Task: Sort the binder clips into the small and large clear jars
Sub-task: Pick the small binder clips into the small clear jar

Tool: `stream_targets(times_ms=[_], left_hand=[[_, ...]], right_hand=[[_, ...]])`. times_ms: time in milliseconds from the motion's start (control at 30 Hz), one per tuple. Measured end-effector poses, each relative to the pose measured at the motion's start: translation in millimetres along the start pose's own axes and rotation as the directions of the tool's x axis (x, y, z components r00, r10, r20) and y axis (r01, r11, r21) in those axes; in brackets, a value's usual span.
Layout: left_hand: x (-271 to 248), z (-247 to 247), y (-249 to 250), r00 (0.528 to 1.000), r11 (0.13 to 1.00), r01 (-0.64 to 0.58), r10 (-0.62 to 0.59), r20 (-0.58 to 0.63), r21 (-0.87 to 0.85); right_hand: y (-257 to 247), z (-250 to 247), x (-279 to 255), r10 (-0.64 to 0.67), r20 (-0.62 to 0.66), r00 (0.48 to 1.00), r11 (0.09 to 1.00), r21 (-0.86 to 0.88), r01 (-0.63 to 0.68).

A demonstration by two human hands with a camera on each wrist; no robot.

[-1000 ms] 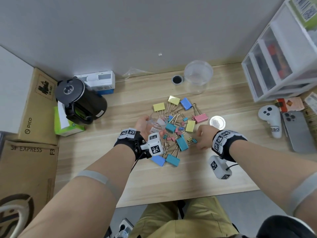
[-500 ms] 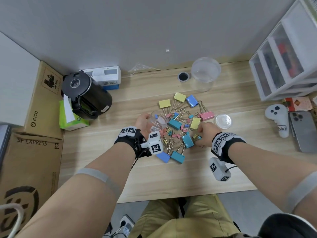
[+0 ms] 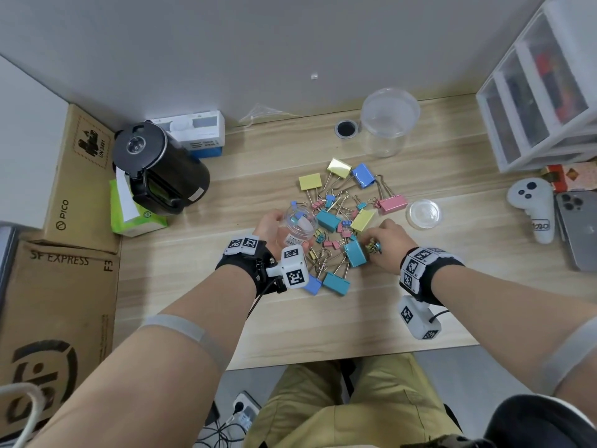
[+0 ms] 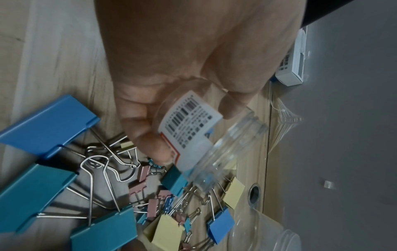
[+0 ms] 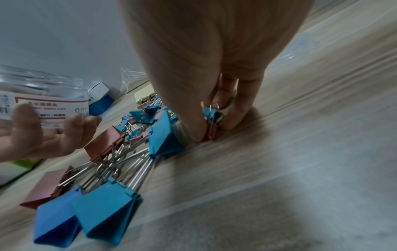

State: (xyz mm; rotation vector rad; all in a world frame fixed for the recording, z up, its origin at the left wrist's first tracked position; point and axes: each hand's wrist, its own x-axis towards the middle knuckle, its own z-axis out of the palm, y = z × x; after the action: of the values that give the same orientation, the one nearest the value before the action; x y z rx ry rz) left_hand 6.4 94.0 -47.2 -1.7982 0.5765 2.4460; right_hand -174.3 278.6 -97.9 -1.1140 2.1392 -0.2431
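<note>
Hands: left hand (image 3: pixel 274 229) grips the small jar (image 3: pixel 298 226); right hand (image 3: pixel 386 244) has now pinched small clips (image 5: pixel 211 118) off the surface (image 3: pixel 323 318), ready for jarring.

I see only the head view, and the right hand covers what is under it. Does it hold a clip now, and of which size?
Observer: Yes. In the right wrist view the right hand pinches a small teal clip between thumb and fingers, low at the desk.
Operator: Is the small jar ready to receive it?
Observer: The left hand holds the small jar tilted, with its open mouth pointing toward the pile. No lid is on it.
Operator: What is printed on that jar?
Observer: A white label with a red border, barcodes and a small drawing of a clip.
</note>
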Motion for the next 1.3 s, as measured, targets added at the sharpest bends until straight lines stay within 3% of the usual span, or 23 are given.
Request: stream_targets(times_ms=[567, 867, 1133, 1300], left_hand=[[-2.7, 24.4, -12.5, 0.999, 0.995, -0.004, 0.008, -0.038, 0.100], [-8.8, 31.5, -15.5, 0.999, 0.996, -0.018, 0.022, -0.035, 0.092], [-8.7, 36.0, -19.2, 0.998, 0.999, 0.023, -0.020, -0.065, 0.039], [-5.7, 36.2, -18.2, 0.998, 0.998, 0.025, -0.021, -0.061, 0.063]], right_hand=[[-0.7, -5.9, -3.9, 0.033, -0.047, 0.998, 0.999, 0.031, -0.031], [1.8, -14.8, -4.9, -0.022, -0.012, 1.000, 0.999, 0.047, 0.023], [4.5, -17.2, -8.7, -0.026, 0.006, 1.000, 0.993, 0.116, 0.026], [6.2, -20.4, -6.2, 0.066, -0.004, 0.998, 0.962, 0.266, -0.063]])
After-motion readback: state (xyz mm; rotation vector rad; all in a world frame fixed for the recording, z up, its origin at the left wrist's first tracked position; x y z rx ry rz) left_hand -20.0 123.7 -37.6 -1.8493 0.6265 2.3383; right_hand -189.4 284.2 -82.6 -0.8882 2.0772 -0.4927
